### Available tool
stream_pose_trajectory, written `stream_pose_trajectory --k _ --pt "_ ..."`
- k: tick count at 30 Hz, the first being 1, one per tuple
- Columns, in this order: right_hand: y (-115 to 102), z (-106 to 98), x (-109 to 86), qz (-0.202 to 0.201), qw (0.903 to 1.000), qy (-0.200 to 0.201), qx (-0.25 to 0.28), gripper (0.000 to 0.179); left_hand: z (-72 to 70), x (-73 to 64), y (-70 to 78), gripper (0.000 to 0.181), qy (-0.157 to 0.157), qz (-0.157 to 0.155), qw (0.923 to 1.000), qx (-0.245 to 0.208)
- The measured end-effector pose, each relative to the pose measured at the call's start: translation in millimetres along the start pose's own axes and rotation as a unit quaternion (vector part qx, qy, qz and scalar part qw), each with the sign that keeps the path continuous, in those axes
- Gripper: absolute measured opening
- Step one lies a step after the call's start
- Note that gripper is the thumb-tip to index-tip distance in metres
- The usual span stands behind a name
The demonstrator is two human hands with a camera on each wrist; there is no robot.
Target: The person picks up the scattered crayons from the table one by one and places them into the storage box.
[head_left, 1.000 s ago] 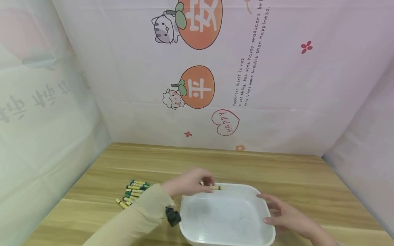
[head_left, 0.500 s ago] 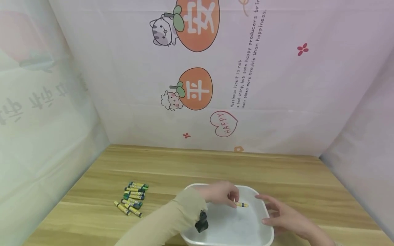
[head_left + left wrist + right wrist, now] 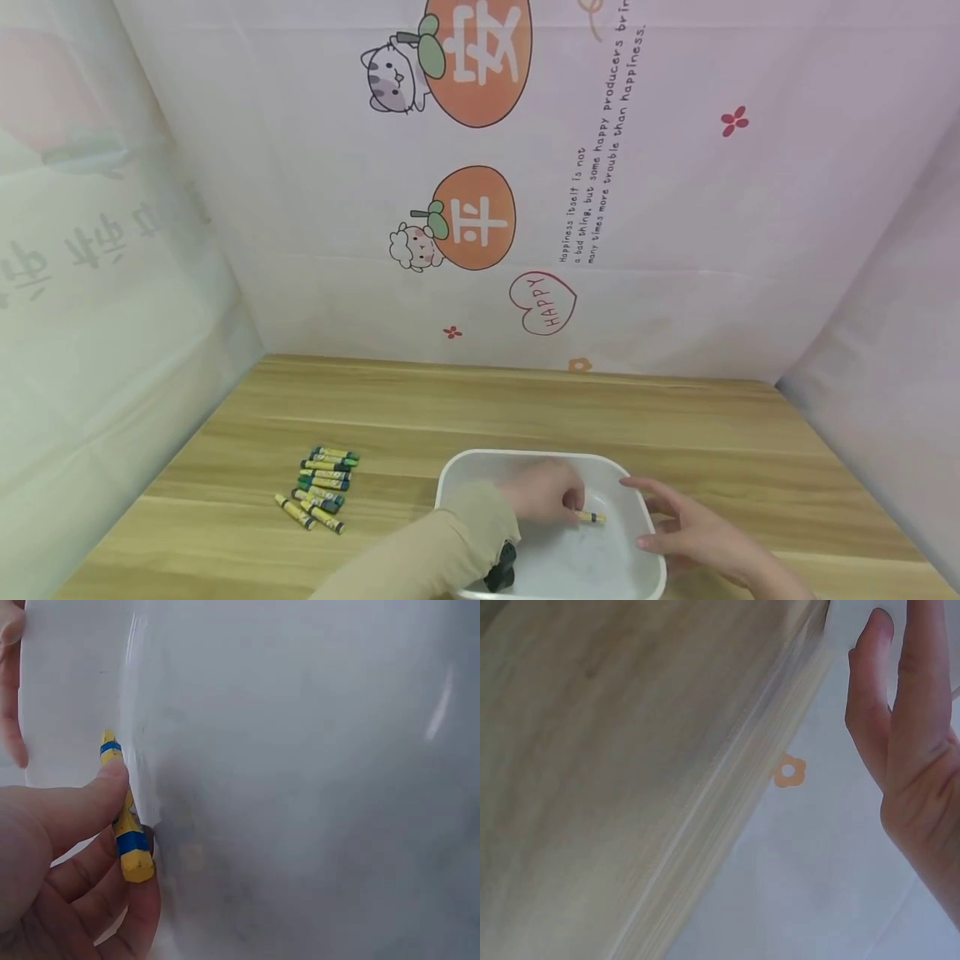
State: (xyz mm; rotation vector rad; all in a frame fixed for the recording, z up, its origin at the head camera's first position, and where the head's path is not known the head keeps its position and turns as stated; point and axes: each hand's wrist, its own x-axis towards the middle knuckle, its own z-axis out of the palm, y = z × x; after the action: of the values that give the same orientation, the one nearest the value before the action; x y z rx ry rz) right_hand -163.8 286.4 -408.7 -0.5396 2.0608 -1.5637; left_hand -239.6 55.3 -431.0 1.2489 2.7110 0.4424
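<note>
A small curtained booth (image 3: 885, 350) is showing: creased pale sheets (image 3: 150, 375) are hanging behind and on both sides of a wood-grain table (image 3: 675, 425). Cartoon fruits (image 3: 498, 187), a cat (image 3: 392, 79) and a HAPPY heart (image 3: 543, 303) are decorating the back sheet (image 3: 675, 225). Whether a home or studio is surrounding it is unclear.

Soft, even light brightens the backdrop (image 3: 652, 325) behind the left hand (image 3: 543, 490) and right hand (image 3: 696, 533) in the head view, pinkish high above the right hand, with the left hand slightly blurred. The left wrist view runs dimmer and blue-grey, with glare streaking the tray (image 3: 277, 720) just past the left hand and again well apart from it, and a smudgy shadow beside that hand. In the dim right wrist view, the bench (image 3: 622, 757) next to the right hand falls out of focus, smeared into brown blotches.
</note>
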Motion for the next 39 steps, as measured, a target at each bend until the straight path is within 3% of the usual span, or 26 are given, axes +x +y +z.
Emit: stream_pose_trajectory --k 6,14,21,25,30,39 --pt "-1 0 -0.5 0.003 1.0000 -0.002 0.009 0.072 1.0 -4.4 7.4 0.013 0.031 -0.011 0.9990 0.030" --pt "0 0 -0.4 0.012 0.9998 -0.002 0.015 0.073 -1.7 -7.7 12.5 0.014 0.028 -0.010 0.9985 0.046" --pt "-1 1 0.3 0.012 0.9999 0.005 0.002 0.072 -3.4 -7.9 9.4 0.016 0.027 0.021 0.9956 0.087" --pt "-2 1 0.3 0.014 0.9999 0.005 0.000 0.073 -9.4 -8.1 8.6 0.016 0.019 0.006 0.9984 0.054" --pt "-2 1 0.4 0.011 0.9999 0.000 0.000 0.072 -35.2 -18.6 20.9 0.016 -0.010 -0.032 0.9994 -0.012" --pt "-2 0 0.6 0.004 1.0000 0.000 -0.008 0.072 -65.0 -41.1 23.3 0.019 -0.018 -0.012 0.9978 -0.062"
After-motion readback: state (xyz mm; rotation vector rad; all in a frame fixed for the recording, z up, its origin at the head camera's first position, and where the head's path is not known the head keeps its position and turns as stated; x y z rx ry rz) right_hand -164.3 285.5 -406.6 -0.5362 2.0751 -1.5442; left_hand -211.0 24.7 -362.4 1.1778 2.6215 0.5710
